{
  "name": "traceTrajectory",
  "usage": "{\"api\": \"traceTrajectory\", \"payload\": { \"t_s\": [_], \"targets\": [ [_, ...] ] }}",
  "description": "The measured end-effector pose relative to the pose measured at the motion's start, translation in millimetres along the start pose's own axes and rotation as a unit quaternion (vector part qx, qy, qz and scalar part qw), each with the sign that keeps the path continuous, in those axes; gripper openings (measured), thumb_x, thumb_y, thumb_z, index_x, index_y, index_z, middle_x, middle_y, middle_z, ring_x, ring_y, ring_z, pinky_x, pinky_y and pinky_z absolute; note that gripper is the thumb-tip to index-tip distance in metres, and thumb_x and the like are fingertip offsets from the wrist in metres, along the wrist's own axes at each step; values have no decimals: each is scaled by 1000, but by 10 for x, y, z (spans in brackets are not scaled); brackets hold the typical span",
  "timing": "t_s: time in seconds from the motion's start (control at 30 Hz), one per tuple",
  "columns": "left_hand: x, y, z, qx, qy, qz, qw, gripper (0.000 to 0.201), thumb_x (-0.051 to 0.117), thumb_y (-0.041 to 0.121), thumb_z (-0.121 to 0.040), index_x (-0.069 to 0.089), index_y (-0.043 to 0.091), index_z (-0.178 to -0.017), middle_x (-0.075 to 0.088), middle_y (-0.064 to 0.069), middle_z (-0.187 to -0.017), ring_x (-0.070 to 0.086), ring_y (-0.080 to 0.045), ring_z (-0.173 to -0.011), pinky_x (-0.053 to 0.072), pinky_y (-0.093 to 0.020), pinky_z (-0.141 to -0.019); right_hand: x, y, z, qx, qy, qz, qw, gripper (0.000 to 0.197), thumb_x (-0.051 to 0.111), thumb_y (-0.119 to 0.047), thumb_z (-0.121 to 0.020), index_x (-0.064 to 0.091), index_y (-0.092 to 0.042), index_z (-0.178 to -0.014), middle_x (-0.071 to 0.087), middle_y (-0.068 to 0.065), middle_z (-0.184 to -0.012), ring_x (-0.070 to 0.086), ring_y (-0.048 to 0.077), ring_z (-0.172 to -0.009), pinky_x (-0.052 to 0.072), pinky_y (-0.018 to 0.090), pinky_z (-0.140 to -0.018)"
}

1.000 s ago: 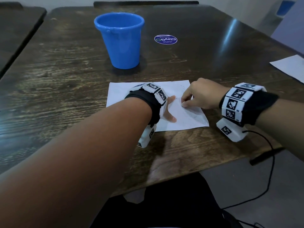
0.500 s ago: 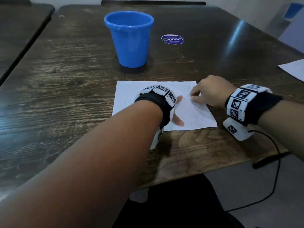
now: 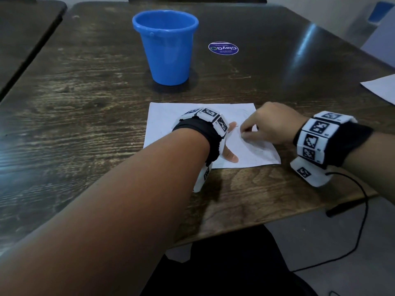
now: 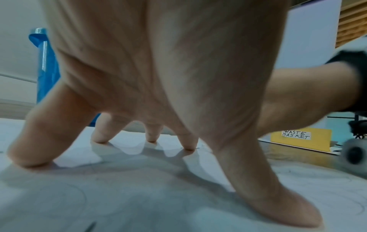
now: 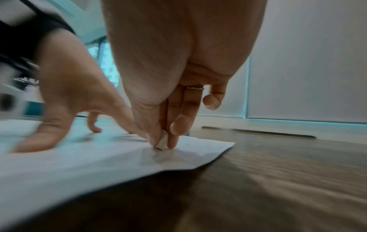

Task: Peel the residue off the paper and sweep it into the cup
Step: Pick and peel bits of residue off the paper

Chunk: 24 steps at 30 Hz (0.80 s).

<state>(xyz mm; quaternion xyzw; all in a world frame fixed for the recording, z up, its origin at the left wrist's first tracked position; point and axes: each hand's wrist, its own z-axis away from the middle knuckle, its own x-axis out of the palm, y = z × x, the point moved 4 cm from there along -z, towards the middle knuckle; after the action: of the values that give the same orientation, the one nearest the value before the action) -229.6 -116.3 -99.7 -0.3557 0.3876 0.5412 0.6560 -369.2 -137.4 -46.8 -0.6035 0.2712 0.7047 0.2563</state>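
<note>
Left hand (image 3: 229, 144) is pressing the paper (image 3: 171, 116) flat with spread fingers while the right hand (image 3: 269, 124) is pinching a white lump (image 5: 161, 142), the cup (image 3: 168, 48) standing beyond the paper.

Round sticker (image 3: 223, 48) reads "ClayGo"; yellow box (image 4: 301, 138) "WASTE BASKET".

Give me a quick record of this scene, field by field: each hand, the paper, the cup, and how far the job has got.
left hand: fingertips spread, pressing the paper flat
right hand: thumb and finger pinch a small white lump against the paper
paper: white sheet lying flat near the table's front edge
cup: blue, upright, beyond the paper, apart from it
sticker: round, blue, right of the cup
progress: residue not yet swept into the cup
</note>
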Motion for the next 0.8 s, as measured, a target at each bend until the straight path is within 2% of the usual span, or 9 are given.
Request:
{"api": "traceTrajectory", "payload": {
  "t_s": [0.07,0.13,0.27,0.4,0.53,0.6,0.67,0.8],
  "targets": [
    [-2,-4,7,-3,1,2,1000,125,61,90,-63,-7,45,-157,6,-10,-168,16,-37,-152,25,-56,-116,-10,69,-119,24,9,-16,1000,20,63,-38,-93,77,-33,-106,75,-13,-97,60,12,-80,43,27,-69],
    [20,-5,10,-1,0,15,1000,123,63,87,-65,-6,45,-157,6,-10,-168,16,-37,-152,24,-55,-117,-7,55,-168,22,10,-11,1000,20,63,-36,-93,78,-32,-105,75,-11,-94,64,15,-82,50,30,-71],
    [53,-15,6,8,2,38,999,122,67,84,-67,-5,45,-158,6,-6,-169,18,-35,-152,25,-51,-116,47,-179,22,-39,-2,18,999,18,62,-40,-89,77,-34,-98,74,-11,-85,64,15,-78,53,34,-74],
    [51,-29,-45,-5,17,0,1000,132,68,88,-57,-7,47,-157,10,-6,-167,27,-34,-147,33,-47,-111,72,-343,292,-90,-29,-10,995,17,62,-41,-89,76,-36,-97,73,-14,-83,65,10,-73,51,31,-68],
    [27,-8,-2,0,-4,16,1000,129,66,89,-60,-8,46,-157,7,-7,-169,19,-38,-151,27,-54,-115,76,-187,199,-48,-10,21,999,19,60,-45,-91,74,-40,-102,73,-15,-89,64,12,-79,50,30,-68],
    [25,-8,36,1,-11,28,1000,126,65,86,-65,-8,45,-158,2,-7,-169,12,-37,-153,22,-55,-117,46,-49,99,-10,8,17,1000,19,61,-43,-92,75,-38,-104,74,-14,-93,60,13,-79,48,30,-70],
    [22,-12,45,-3,-9,24,1000,126,64,88,-63,-8,45,-157,3,-8,-169,13,-38,-153,22,-56,-117,15,27,44,14,9,-5,1000,19,61,-40,-94,76,-35,-104,75,-12,-96,58,12,-79,46,29,-71],
    [57,-25,19,10,-28,36,999,128,71,82,-63,-9,47,-157,5,-7,-169,14,-39,-152,22,-55,-117,70,-159,141,-40,-4,51,998,22,57,-43,-93,75,-34,-102,74,-13,-91,65,13,-82,48,29,-71]
  ]
}}
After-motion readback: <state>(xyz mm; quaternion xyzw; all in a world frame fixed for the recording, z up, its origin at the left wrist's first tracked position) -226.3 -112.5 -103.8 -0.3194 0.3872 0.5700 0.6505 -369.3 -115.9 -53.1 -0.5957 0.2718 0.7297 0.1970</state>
